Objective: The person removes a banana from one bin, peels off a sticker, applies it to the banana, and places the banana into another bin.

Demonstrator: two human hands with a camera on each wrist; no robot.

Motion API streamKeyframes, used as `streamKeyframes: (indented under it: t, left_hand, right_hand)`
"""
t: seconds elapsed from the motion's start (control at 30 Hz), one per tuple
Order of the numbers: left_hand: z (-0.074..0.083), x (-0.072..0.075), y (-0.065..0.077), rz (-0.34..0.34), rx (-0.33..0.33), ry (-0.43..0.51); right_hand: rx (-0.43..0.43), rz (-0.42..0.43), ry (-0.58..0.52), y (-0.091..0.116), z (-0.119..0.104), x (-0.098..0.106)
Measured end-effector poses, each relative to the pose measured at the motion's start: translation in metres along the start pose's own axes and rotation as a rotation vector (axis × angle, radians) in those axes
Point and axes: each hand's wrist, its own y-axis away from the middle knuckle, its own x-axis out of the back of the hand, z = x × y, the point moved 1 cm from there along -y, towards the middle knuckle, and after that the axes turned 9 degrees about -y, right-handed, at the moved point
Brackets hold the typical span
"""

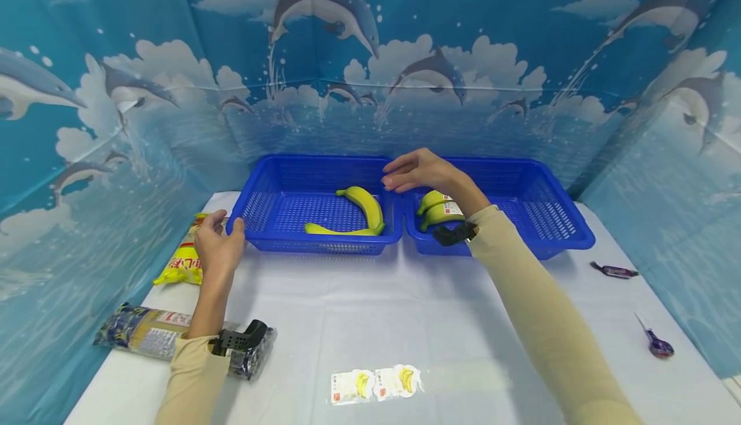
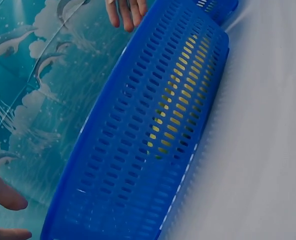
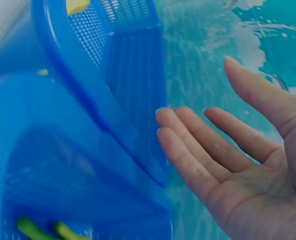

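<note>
A blue curtain [image 1: 324,110] printed with dolphins, clouds and water forms the backdrop across the upper part and both sides of the head view. The white tabletop [image 1: 324,309] occupies the lower center. Two perforated blue plastic baskets stand side by side at mid-frame: the left basket [image 1: 289,244] left of center, the right basket [image 1: 552,209] right of center. A long transparent printed package [image 1: 156,335] with yellowish contents lies at lower left, partly behind the left forearm. A yellow-and-red snack bag [image 1: 184,261] lies above it, partly hidden by the left hand [image 1: 219,242]. The left hand is at the front left corner of the left basket, thumb and fingers apart; contact with the rim cannot be determined. The right hand [image 1: 419,171] is positioned over the adjoining ends of the baskets, fingers extended and thumb spread away. The left basket contains an upper banana [image 1: 366,203], curved along the right end, and a lower banana [image 1: 330,231] along the front wall. The right basket contains a banana bunch [image 1: 433,213] at its left end, bearing a white label [image 1: 453,206]. Two banana-printed stickers lie at bottom center. A purple-wrapped lollipop [image 1: 660,346] lies at lower right, with a purple-wrapped candy [image 1: 616,271] above it.
</note>
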Motion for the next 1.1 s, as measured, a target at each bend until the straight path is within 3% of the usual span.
streamKeyframes:
  t: [0.47,0.67,1.1]
  left_hand:
    - [-0.012,0.004,-0.014,-0.035,0.057,-0.034]
    - [-0.017,0.006,-0.014,-0.060,0.068,0.013]
    - [-0.018,0.010,-0.015,-0.139,0.112,0.089]
  right_hand:
    - [-0.060,-0.005,0.086,-0.035,-0.005,-0.034]
    - [-0.085,0.019,0.078,-0.047,0.003,-0.041]
    - [-0.200,0.163,0.055,-0.070,0.014,-0.052]
